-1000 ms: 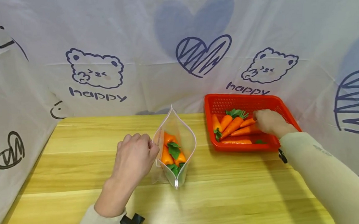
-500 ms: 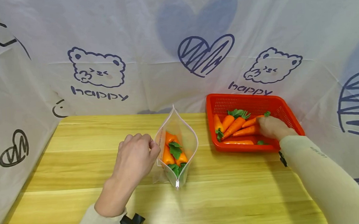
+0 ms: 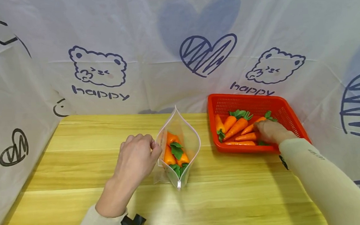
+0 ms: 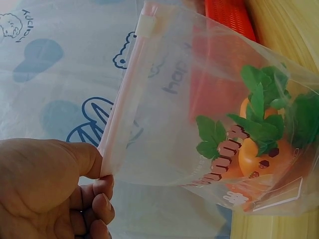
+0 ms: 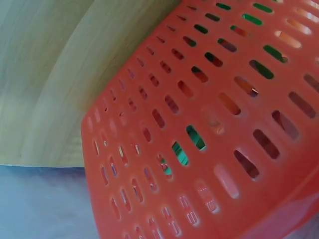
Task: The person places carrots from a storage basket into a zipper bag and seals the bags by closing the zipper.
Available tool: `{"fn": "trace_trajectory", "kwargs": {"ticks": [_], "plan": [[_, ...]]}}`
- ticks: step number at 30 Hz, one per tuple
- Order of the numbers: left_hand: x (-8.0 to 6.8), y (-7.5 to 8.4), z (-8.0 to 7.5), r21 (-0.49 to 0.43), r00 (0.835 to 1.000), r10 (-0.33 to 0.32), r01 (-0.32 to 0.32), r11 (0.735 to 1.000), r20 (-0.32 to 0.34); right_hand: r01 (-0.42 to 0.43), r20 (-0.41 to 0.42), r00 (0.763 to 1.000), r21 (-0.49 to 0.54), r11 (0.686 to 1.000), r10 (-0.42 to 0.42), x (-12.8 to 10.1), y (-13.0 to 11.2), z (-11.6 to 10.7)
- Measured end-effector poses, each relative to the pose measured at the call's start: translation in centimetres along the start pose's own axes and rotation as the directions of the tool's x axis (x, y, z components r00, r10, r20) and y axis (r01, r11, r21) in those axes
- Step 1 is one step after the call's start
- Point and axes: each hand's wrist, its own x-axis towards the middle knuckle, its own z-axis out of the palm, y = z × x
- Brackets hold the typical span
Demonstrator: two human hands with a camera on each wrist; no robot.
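A: Under the right hand point(image 3: 269, 131), a carrot point(image 3: 246, 137) in the basket point(image 3: 295, 119), fingers curled on it, long axis running left from the grip.
B: Left hand point(image 3: 136, 160)?
A: Pinching the bag point(image 3: 181, 140) rim open, well left of that grip.

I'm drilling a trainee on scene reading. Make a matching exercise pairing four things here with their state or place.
Things:
1. left hand
2. right hand
3. clear plastic zip bag
4. red slotted plastic basket

States:
A. stands open on the wooden table, carrots inside
B. reaches among loose orange toy carrots
C. pinches a bag rim
D. sits at the table's far right

Pairs: 1-C, 2-B, 3-A, 4-D
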Motion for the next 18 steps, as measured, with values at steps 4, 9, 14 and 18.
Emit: {"fn": "trace_trajectory", "kwargs": {"ticks": [4, 9, 14, 18], "plan": [[0.02, 0.14, -0.05, -0.001, 1.000, -0.001, 0.001, 1.000, 0.001, 0.014, -0.035, 0.999, -0.039, 0.999, -0.015, -0.05, -0.07, 0.10], [0.04, 0.27, -0.05, -0.001, 1.000, 0.006, -0.006, 1.000, 0.000, -0.010, -0.038, 0.999, -0.068, 0.998, 0.008, -0.09, -0.01, 0.37], [-0.01, 0.41, -0.07, -0.005, 1.000, 0.004, -0.004, 1.000, 0.012, 0.018, -0.085, 0.996, -0.110, 0.994, -0.027, -0.63, 0.34, 0.57], [-0.07, 0.48, -0.11, -0.007, 1.000, 0.002, -0.002, 1.000, 0.017, 0.017, -0.173, 0.984, -0.119, 0.993, -0.038, -0.97, 0.47, 0.17]]}}
